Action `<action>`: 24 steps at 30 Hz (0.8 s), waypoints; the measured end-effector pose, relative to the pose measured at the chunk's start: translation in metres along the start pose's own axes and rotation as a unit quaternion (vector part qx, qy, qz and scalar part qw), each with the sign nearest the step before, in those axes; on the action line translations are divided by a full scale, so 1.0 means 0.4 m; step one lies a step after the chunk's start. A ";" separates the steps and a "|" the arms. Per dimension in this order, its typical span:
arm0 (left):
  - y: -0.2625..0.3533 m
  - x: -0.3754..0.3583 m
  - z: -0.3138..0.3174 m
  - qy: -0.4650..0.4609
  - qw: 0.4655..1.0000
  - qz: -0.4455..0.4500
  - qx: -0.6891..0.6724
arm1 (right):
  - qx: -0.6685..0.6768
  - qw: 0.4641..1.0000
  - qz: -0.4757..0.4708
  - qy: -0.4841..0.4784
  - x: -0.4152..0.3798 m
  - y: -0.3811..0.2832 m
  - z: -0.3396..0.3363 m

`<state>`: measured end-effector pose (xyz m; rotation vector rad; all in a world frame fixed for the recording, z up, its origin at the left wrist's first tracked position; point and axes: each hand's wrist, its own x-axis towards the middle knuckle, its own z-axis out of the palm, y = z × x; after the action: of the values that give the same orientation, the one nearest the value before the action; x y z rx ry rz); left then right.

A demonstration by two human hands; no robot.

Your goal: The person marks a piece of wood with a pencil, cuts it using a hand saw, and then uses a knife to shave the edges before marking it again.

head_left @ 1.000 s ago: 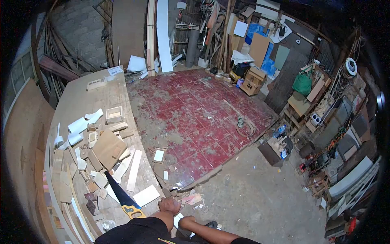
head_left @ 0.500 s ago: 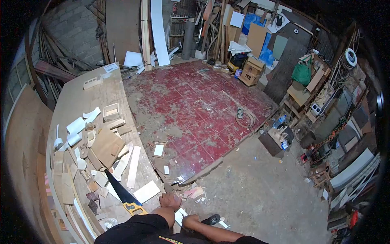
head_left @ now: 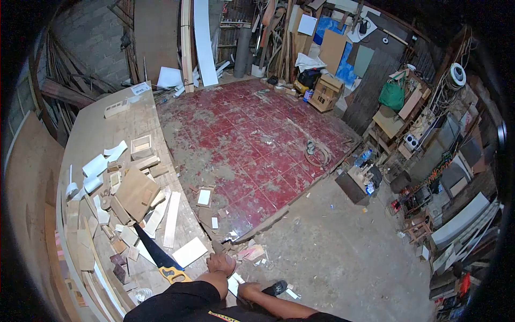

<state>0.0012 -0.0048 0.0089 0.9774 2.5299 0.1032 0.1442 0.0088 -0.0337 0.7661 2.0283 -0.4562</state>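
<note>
My view had swung slightly right, revealing no new hold: left hand (head_left: 221,264), curled, and right hand (head_left: 248,291), fingers hidden, grips I couldn't tell; white piece (head_left: 234,283), seemingly between them; handsaw (head_left: 155,250), near left on workbench (head_left: 185,217).

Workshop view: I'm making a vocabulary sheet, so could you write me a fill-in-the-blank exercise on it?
The saw has a mostly ____ handle. In the picture, the workbench stands to the ____ of the tiled floor. Under the dust, the floor tiles are ____.
Missing words: yellow; left; red.
</note>
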 end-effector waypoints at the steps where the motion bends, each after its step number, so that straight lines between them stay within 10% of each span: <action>1: 0.000 0.001 0.001 0.001 1.000 0.003 -0.001 | 0.004 0.999 -0.032 0.026 0.010 -0.002 0.004; 24: -0.002 0.011 0.017 -0.001 1.000 0.002 0.014 | -0.085 0.993 -0.083 -0.012 -0.025 0.014 0.022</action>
<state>0.0005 -0.0033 0.0011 0.9937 2.5332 0.0689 0.1574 0.0043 -0.0301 0.4893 2.0870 -0.3776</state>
